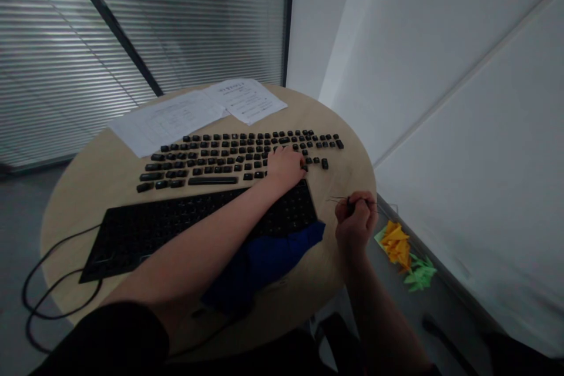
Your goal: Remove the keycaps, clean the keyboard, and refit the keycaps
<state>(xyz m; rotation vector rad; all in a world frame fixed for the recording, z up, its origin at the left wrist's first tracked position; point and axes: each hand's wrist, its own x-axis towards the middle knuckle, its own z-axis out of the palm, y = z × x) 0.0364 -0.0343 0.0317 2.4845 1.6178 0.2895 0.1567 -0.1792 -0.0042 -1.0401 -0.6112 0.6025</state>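
As the keycaps (239,158) lie in rows beyond the keyboard (132,235), presumably to preserve their order, the left hand (285,167) reaches among them, its grip not determinable, while the right hand (356,220), closed on a wire tool (351,207), is held apart by the table (352,167) edge.

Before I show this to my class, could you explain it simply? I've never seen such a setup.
No machine here: these are a person's bare hands, in one picture from a camera worn on the head, looking down. On the round table lie rows of loose black key caps, a black keyboard nearer the person, a blue cloth and, farther back, printed sheets. The left hand is among the key caps; whether it holds one is hidden. The right hand, by the table's right edge, grips a small dark object with thin wires; I can't tell what.
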